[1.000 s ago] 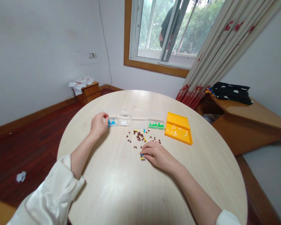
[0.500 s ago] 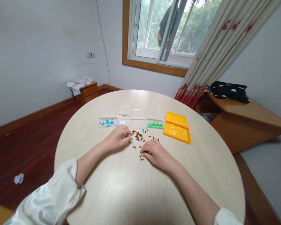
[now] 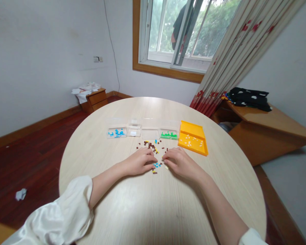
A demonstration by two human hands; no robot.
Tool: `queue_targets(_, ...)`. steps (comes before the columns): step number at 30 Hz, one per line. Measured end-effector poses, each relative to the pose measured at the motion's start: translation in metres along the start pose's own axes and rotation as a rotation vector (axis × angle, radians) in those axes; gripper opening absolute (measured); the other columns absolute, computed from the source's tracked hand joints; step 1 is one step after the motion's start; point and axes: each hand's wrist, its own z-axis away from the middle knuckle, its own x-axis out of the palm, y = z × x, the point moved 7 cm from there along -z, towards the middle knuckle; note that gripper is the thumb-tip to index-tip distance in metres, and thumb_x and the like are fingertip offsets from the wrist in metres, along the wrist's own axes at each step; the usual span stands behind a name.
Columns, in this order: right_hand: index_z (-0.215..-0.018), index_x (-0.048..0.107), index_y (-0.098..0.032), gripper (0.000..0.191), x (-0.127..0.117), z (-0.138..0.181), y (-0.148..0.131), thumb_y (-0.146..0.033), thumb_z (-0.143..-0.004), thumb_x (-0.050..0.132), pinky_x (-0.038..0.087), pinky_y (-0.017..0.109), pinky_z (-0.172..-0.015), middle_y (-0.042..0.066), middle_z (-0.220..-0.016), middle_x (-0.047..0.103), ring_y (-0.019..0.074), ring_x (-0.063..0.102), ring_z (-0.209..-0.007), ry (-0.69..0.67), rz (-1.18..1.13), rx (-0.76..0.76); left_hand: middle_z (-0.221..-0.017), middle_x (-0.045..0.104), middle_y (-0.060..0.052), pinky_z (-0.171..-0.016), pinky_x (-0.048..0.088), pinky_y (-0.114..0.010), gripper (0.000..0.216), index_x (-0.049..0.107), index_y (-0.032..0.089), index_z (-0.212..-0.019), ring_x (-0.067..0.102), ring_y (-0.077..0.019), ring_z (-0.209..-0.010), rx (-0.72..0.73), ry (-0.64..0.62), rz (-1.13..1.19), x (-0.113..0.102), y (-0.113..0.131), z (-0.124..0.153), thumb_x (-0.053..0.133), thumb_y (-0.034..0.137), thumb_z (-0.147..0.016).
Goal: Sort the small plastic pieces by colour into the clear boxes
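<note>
My left hand (image 3: 140,161) rests low over the table just left of a small group of blue toy bricks (image 3: 156,165). Its fingers are curved, with a gap between thumb and index finger and no brick visible in it. Across the same group, my right hand (image 3: 180,162) hovers with bent fingers a little apart. I see nothing held in it. A pale brick (image 3: 166,167) lies under its thumb. Beyond both hands spreads a loose pile of brown bricks (image 3: 150,145) with a few yellow ones. Nearer me lies a brown and yellow cluster (image 3: 154,172).
A row of clear plastic boxes stands behind the pile: one with blue bricks (image 3: 117,136), a middle box (image 3: 150,138), one with green bricks (image 3: 169,138). An open yellow case (image 3: 192,127) with white pieces is at the right. All stand on a round table (image 3: 153,211).
My left hand has moved right and nearer me. My right hand has shifted right and slightly away, uncovering blue bricks on the table between the hands.
</note>
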Motion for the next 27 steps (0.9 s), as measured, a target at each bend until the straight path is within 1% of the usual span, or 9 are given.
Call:
queue_targets(4,-0.087,0.067,-0.019,0.009,0.0,0.001,-0.005,-0.021,-0.081,0.06,0.035,0.035,-0.083,0.005,-0.089,0.066,0.0186,0.056,-0.089,-0.042,-0.018,-0.018,-0.087,0.06,-0.006,-0.077,0.04,-0.031,0.013,0.068,0.016,-0.091,0.052,-0.0189,-0.086,-0.018,0.001,-0.038,0.002,0.001,-0.003,0.059,0.022,-0.083)
queue_targets(13,-0.09,0.068,-0.02,0.013,0.01,-0.002,-0.014,-0.015,-0.084,0.057,0.034,0.033,-0.079,0.004,-0.087,0.066,0.0173,0.057,-0.089,-0.11,-0.001,-0.055,-0.085,0.06,-0.005,-0.076,0.038,-0.03,0.008,0.065,0.016,-0.083,0.052,-0.0182,-0.085,-0.026,0.005,-0.055,0.006,-0.001,-0.005,0.058,0.018,-0.083)
queue_targets(23,-0.091,0.068,-0.02,0.013,0.011,-0.001,-0.013,-0.018,-0.084,0.057,0.034,0.034,-0.081,0.005,-0.087,0.064,0.0172,0.055,-0.087,-0.084,-0.008,-0.068,-0.086,0.059,-0.006,-0.077,0.038,-0.031,0.01,0.063,0.015,-0.084,0.052,-0.0185,-0.085,-0.022,0.016,-0.051,0.004,0.0,-0.005,0.053,0.019,-0.085)
queue_targets(27,-0.091,0.068,-0.02,0.013,0.012,-0.002,-0.012,-0.018,-0.084,0.057,0.035,0.035,-0.082,0.005,-0.088,0.064,0.0178,0.055,-0.089,-0.081,-0.017,-0.064,-0.086,0.059,-0.006,-0.078,0.039,-0.031,0.011,0.062,0.015,-0.081,0.052,-0.0184,-0.086,-0.036,0.058,-0.024,-0.006,-0.004,-0.003,0.053,0.02,-0.085)
